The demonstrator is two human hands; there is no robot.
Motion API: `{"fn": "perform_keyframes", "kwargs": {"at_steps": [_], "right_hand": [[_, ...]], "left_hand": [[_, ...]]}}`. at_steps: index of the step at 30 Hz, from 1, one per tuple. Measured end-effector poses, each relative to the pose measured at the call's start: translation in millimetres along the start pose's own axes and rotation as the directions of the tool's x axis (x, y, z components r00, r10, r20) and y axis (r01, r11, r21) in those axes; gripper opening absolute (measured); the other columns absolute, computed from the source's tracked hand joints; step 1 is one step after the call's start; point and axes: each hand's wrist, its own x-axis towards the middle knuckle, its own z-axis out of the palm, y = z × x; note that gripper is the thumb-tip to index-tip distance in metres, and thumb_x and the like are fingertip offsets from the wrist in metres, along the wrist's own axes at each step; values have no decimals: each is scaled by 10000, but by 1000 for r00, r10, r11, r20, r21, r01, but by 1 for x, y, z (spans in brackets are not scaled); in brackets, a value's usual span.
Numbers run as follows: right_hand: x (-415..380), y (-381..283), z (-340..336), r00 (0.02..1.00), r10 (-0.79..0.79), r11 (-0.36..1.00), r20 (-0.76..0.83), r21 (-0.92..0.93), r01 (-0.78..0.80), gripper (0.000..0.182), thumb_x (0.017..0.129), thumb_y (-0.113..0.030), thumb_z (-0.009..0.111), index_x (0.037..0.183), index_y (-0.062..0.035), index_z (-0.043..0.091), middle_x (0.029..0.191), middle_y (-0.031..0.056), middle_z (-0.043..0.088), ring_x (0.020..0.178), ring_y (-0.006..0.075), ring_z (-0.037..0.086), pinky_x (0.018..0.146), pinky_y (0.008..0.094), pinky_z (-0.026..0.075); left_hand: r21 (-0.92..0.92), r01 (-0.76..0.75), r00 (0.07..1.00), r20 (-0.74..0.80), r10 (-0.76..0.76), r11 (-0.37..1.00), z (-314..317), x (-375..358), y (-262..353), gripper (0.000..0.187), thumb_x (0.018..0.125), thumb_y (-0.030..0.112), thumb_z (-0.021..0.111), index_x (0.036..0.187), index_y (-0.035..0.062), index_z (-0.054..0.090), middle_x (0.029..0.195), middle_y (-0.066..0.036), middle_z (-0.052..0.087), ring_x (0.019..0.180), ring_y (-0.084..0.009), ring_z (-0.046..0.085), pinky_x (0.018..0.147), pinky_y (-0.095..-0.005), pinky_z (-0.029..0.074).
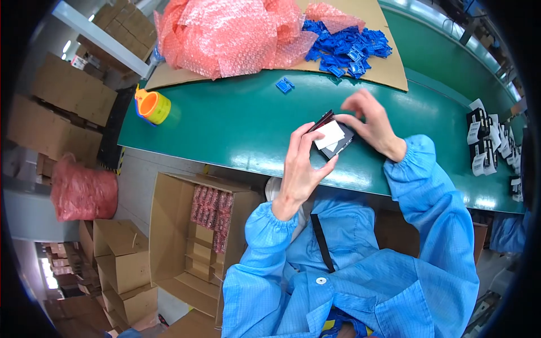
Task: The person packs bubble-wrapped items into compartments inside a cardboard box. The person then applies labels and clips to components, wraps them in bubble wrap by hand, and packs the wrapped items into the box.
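My left hand [302, 163] grips a small black box [342, 142] above the near edge of the green table, thumb below and fingers along its left side. On the face of the box lie white paper slips [329, 136]. A dark flap stands up along the box's upper left edge. My right hand [369, 121] is just above and right of the box, its thumb by the top corner. The fingers of this hand are bent, apart from the thumb and slightly blurred, with nothing visible between them. One blue plastic piece [285, 85] lies beyond the box.
Pink bubble wrap [231, 36] and a pile of blue plastic pieces [355, 49] rest on cardboard [394, 70] at the back. A yellow-orange cup [155, 107] stands left. Black boxes with white papers [482, 141] line the right. An open carton [169, 231] stands below the table.
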Motion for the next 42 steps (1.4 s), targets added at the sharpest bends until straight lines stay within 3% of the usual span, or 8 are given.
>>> {"fn": "perform_keyframes", "kwargs": {"at_steps": [7, 12, 16, 19, 25, 36, 38, 42], "right_hand": [[-28, -23, -27, 728, 484, 595, 485, 428, -681, 328, 978, -336, 544, 1009, -14, 597, 723, 8, 574, 517, 53, 486, 445, 199, 358], [-37, -21, -18, 729, 635, 385, 256, 713, -586, 339, 948, -341, 604, 1001, -10, 554, 688, -12, 516, 496, 45, 432, 429, 214, 337], [-54, 3, -43, 724, 625, 427, 292, 648, -631, 325, 951, -358, 587, 1026, -44, 549, 740, -30, 495, 530, 29, 404, 447, 194, 318], [-60, -3, -45, 776, 606, 615, 177, 515, -598, 351, 949, -341, 587, 1098, -27, 540, 771, -17, 533, 529, 29, 418, 444, 193, 331], [-57, -5, -33, 847, 507, 631, 160, 600, -492, 440, 936, -331, 599, 1232, -20, 500, 829, -3, 581, 541, 19, 437, 440, 180, 313], [-58, -5, -39, 827, 526, 578, 198, 631, -518, 502, 923, -303, 627, 1294, -12, 455, 911, 14, 594, 616, 26, 480, 459, 187, 325], [-57, -8, -41, 806, 529, 531, 264, 639, -557, 503, 925, -205, 648, 1297, 55, 433, 1152, 129, 595, 1019, 162, 609, 898, 302, 503], [-60, 1, -25, 889, 444, 658, 111, 633, -408, 467, 915, -238, 647, 1279, -2, 476, 996, 34, 613, 725, 52, 547, 556, 194, 421]], "left_hand": [[-65, -75, 957, -285, 54, 995, 13, 28, 25, 527, 649, 89, 830, 1104, 49, 567, 1279, -176, 518, 1169, -336, 539, 977, -410, 456], [-126, -186, 982, -36, 183, 974, 26, 40, 41, 645, 681, 131, 835, 1230, 31, 512, 1346, -190, 423, 1244, -366, 455, 1019, -423, 413], [286, -202, 962, -123, 245, 937, -39, 86, -10, 521, 779, 187, 741, 1218, 36, 504, 1205, -163, 496, 1117, -349, 476, 994, -452, 365], [814, -126, 954, -57, 294, 567, -83, 118, -59, 566, 743, 67, 698, 1266, 85, 482, 1241, -168, 462, 1190, -347, 424, 1058, -501, 299], [899, -286, 898, 131, 421, 332, -95, 160, -118, 378, 764, 74, 646, 1133, 97, 566, 1184, -134, 494, 1145, -304, 476, 1031, -472, 330], [704, -333, 931, 142, 336, 627, -105, 86, -29, 172, 757, 57, 714, 841, 92, 569, 841, -74, 581, 828, -270, 566, 776, -407, 400], [501, -304, 952, 191, 239, 810, -89, 57, -16, 174, 738, -18, 698, 823, 52, 563, 808, -98, 570, 706, -279, 573, 629, -383, 457], [107, 22, 966, 253, -48, 994, -53, 26, 1, 133, 839, 33, 693, 832, 3, 564, 775, -92, 569, 614, -175, 610, 540, -292, 487]]}}
